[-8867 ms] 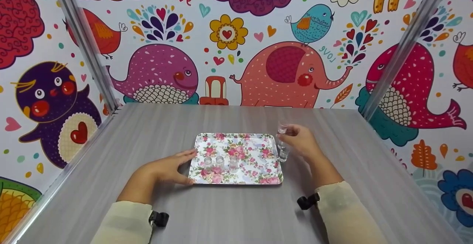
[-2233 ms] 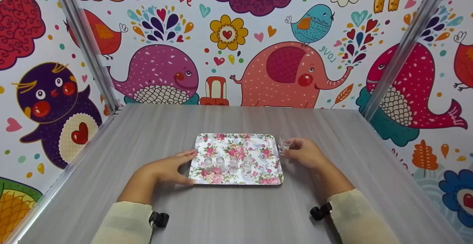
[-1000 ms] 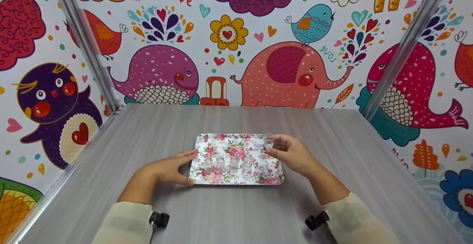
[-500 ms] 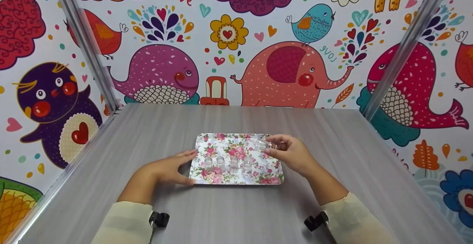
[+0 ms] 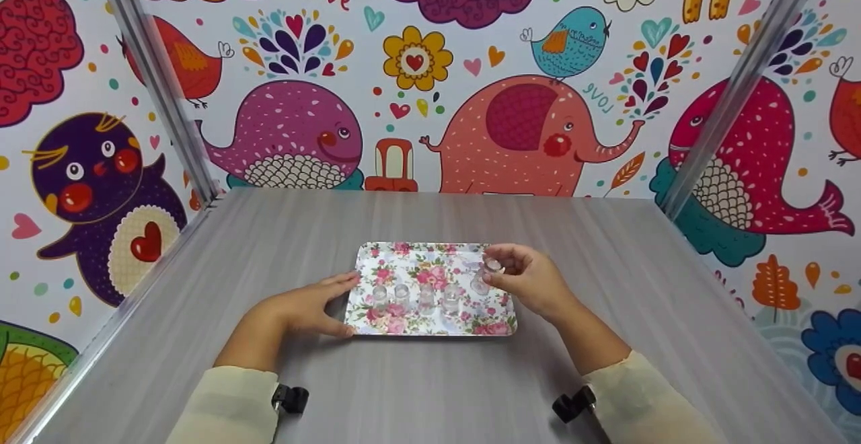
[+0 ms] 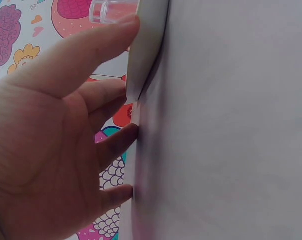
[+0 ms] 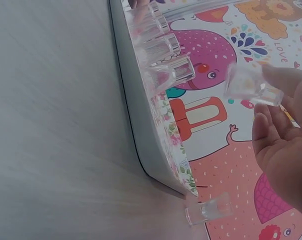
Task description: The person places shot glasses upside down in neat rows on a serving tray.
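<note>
My right hand (image 5: 535,279) pinches a small clear shot glass (image 7: 246,85) over the right part of the floral tray (image 5: 417,326). The glass is tipped, its thick base up towards the fingers and its wide mouth downward. Several matching shot glasses (image 5: 451,299) stand mouth down in a row on the tray, left of the held one. My left hand (image 5: 303,309) rests against the tray's left edge, thumb at the near corner and the other fingers spread along the side; the left wrist view shows its thumb (image 6: 106,42) touching the rim.
In the right wrist view one more shot glass (image 7: 208,209) stands mouth up on the table beyond the tray's right end; the right hand hides it in the head view. The grey table (image 5: 417,390) is bounded by a cartoon-printed wall (image 5: 417,107) and metal posts.
My right hand has brought a shot glass from the table onto the tray's right side and tipped it over. One glass joined the row earlier. The left hand has stayed put.
</note>
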Tool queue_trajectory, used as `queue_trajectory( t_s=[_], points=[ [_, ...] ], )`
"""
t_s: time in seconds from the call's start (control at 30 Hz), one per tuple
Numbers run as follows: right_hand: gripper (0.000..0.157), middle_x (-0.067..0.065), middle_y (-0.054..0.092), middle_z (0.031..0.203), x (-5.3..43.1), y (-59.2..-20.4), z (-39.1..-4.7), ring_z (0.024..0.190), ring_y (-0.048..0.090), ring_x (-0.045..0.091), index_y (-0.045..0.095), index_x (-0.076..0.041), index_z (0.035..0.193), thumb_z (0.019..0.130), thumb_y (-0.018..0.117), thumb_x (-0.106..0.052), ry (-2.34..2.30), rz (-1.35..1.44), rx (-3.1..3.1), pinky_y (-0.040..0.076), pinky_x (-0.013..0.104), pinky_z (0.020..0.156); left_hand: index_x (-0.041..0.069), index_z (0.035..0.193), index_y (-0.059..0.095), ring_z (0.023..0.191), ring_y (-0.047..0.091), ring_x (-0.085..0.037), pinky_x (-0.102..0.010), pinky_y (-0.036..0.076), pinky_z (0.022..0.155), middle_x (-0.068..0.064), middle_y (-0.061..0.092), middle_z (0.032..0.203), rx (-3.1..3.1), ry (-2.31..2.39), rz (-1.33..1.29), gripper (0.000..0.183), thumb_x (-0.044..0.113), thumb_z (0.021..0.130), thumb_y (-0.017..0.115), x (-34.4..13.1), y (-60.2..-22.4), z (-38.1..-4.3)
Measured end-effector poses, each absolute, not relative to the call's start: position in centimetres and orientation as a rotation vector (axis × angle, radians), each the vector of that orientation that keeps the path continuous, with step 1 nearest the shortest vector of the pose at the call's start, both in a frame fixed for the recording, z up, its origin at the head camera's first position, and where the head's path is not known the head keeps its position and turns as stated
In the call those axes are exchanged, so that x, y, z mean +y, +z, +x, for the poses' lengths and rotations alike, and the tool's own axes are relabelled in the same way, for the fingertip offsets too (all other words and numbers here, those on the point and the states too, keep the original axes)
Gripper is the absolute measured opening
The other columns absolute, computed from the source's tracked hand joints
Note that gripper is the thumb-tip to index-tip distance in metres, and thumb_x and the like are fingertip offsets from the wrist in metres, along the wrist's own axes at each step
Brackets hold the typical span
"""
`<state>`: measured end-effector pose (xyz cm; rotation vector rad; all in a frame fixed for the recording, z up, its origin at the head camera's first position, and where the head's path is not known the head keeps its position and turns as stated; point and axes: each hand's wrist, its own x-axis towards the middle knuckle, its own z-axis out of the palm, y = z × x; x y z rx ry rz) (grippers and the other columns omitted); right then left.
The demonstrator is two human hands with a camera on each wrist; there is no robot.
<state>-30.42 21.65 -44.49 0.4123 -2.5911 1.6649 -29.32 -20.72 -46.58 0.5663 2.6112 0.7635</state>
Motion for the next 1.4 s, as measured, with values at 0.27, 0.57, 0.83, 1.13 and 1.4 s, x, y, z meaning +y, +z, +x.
queue_trajectory(
  t_s=[0.27,0.57,0.83,1.13,1.4],
  points=[
    [0.035,0.005,0.078,0.129,21.2,-45.3,-30.5,0.099,0.073,0.024,0.079,-0.021,0.128,0.093,0.084,-0.019,1.628,0.488,-2.726,0.064,0.032,0.082,0.016,0.171,0.029,0.167,0.018,-0.043,-0.069,0.020,0.131,-0.005,0.022,0.181,2.596,0.784,0.573,0.106,0.043,0.087,0.088,-20.7,-46.6,-29.4],
    [0.035,0.011,0.077,0.133,21.0,-46.5,-30.8,0.114,0.073,0.025,0.077,-0.011,0.131,0.096,0.079,-0.010,1.594,0.567,-2.826,0.064,0.026,0.088,0.016,0.171,0.029,0.167,0.017,-0.042,-0.069,0.020,0.131,-0.005,0.022,0.181,2.591,0.792,0.566,0.107,0.042,0.086,0.089,-20.6,-46.5,-29.3],
    [0.034,0.014,0.077,0.130,20.8,-47.1,-31.1,0.107,0.071,0.023,0.080,-0.012,0.126,0.093,0.080,-0.007,1.565,0.599,-2.846,0.063,0.025,0.085,0.014,0.171,0.029,0.167,0.017,-0.043,-0.069,0.020,0.131,-0.007,0.022,0.181,2.597,0.786,0.578,0.107,0.042,0.087,0.088,-20.7,-46.5,-29.4],
    [0.037,0.014,0.075,0.136,21.2,-47.0,-31.2,0.118,0.073,0.029,0.077,-0.013,0.131,0.095,0.081,-0.014,1.655,0.600,-2.830,0.064,0.029,0.092,0.016,0.171,0.030,0.167,0.018,-0.043,-0.068,0.020,0.131,-0.005,0.022,0.181,2.601,0.790,0.559,0.106,0.042,0.086,0.089,-20.5,-46.6,-29.3],
    [0.035,0.018,0.072,0.139,23.1,-45.8,-32.0,0.119,0.071,0.030,0.073,-0.012,0.134,0.100,0.076,-0.021,1.755,0.433,-2.682,0.062,0.031,0.094,0.016,0.171,0.030,0.167,0.019,-0.043,-0.069,0.021,0.131,-0.006,0.023,0.181,2.598,0.798,0.562,0.106,0.040,0.086,0.089,-20.6,-46.8,-29.5]
  ],
)
